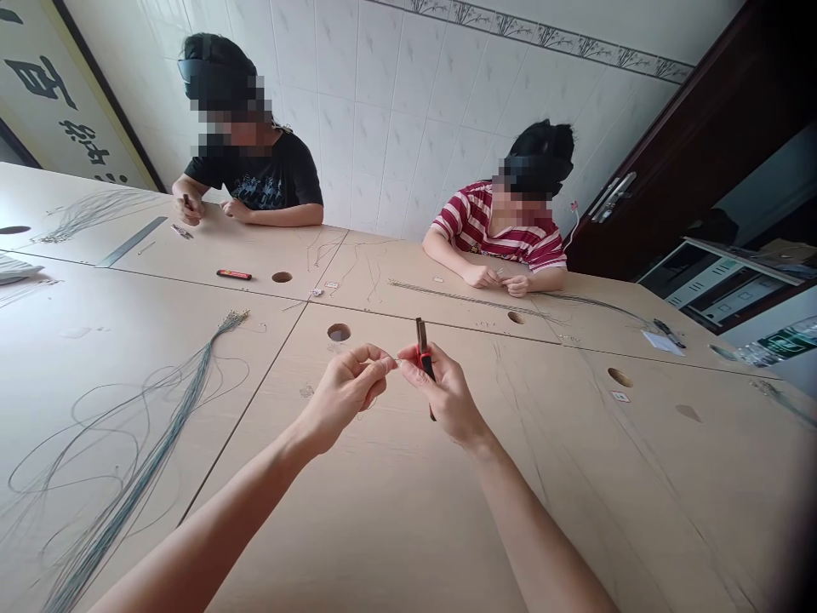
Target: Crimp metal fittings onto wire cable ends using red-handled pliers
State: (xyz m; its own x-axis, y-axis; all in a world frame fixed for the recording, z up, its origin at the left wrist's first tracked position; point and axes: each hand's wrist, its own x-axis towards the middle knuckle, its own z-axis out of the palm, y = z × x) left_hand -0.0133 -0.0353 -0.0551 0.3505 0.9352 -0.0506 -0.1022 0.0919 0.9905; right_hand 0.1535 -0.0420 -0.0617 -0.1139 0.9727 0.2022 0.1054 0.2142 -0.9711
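My left hand is closed, thumb and fingertips pinched on a thin cord. A fine loop of it hangs below the fingers, and its end lies close to my right fingertips. My right hand is wrapped round a slim red-and-black hand tool with a dark metal end pointing up; its exact kind is unclear. Thumb and forefinger of that hand also meet at the cord, where a tiny part is too small to make out. Both hands are just above the table, fingertips nearly touching.
A long bundle of grey-green cords lies to the left, loose loops beside it. Farther off are a red-and-black utility knife, a steel ruler and more cords. Two people sit opposite. Round holes pierce the tabletop.
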